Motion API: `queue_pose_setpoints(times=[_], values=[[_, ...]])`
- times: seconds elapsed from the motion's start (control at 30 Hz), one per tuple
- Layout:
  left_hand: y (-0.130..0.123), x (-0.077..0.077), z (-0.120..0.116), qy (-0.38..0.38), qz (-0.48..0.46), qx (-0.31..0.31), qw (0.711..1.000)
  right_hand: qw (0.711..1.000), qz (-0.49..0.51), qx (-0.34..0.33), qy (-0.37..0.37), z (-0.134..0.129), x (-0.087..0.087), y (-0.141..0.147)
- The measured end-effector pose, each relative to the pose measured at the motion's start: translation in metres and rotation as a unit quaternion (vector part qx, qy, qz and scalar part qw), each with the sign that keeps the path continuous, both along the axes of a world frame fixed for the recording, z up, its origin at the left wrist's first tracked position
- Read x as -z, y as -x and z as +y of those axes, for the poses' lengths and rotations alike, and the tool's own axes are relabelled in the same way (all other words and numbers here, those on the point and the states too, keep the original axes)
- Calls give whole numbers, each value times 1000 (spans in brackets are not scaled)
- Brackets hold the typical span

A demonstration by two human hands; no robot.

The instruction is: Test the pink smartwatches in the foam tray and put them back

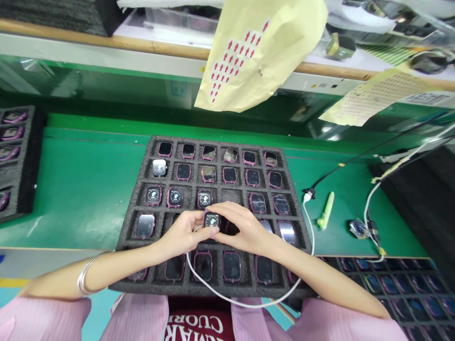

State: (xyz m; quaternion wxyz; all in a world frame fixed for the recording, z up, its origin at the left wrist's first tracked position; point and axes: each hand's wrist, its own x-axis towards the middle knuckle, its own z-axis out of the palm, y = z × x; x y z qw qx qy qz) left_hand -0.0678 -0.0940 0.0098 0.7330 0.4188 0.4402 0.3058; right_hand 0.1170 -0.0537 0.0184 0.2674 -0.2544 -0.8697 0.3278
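Above the middle of a dark foam tray [227, 290], I hold a small purple-framed smartwatch [212, 219] with its screen lit. My left hand [182, 233] is closed on its left side, thumb along the lower edge. On the right side and top edge, my right hand [243, 227] is closed as well. A white cable [245, 304] runs up to my left hand; its end is hidden by the fingers. Purple watch bodies sit in the tray's compartments around my hands. Several have lit faces, such as a watch [153, 195] at the left; others are dark.
A second tray [26, 170] of watches stands at the left, another tray [394, 284] at the lower right. Right of the main tray lie a light-green pen-like tool [326, 211] and a cable joint [308, 194]. Yellow sheets [263, 57] with red arrows hang from the shelf.
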Motion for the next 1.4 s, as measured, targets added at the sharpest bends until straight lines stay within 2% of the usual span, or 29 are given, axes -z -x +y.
queue_pose_setpoints(times=[0.13, 0.27, 0.33, 0.4, 0.47, 0.6, 0.67, 0.73, 0.9, 1.03, 1.13, 1.23, 1.3, 1.4], values=[[1, 3, 0, -33, 17, 28, 999, 999, 15, 1, 51, 9, -11, -4], [2, 1, 3, -15, 17, 69, 997, 997, 9, 70, 43, 28, -17, -15], [2, 0, 3, -6, 23, 66, 998, 996, -57, 74, 9, 35, -15, -23], [1, -2, 3, -6, 37, 66, 997, 988, -142, 51, -20, 38, -16, -33], [0, -3, 2, -10, 51, 70, 996, 977, -202, 41, -47, 37, -22, -47], [-3, -6, 0, 3, 64, 88, 994, 951, -284, 78, -97, 34, -41, -79], [-9, -7, 1, 12, 63, 94, 994, 938, -326, 75, -96, 35, -42, -92], [-18, -5, 4, 7, 53, 90, 995, 937, -334, 65, -77, 37, -38, -99], [-38, -7, 12, -12, 40, 81, 996, 936, -334, 84, -69, 39, -28, -97], [-39, -11, 14, 19, 46, 106, 993, 904, -394, 93, -139, 33, -32, -86], [-35, -8, 14, 15, 31, 104, 994, 884, -423, 76, -184, 37, -34, -83], [-32, -4, 15, 3, 6, 104, 995, 905, -383, 59, -176, 44, -36, -87], [-31, -2, 16, 2, -3, 110, 994, 938, -309, 68, -141, 44, -41, -90], [-30, -1, 17, 0, -7, 122, 993, 980, -172, 67, -80, 31, -50, -83]])
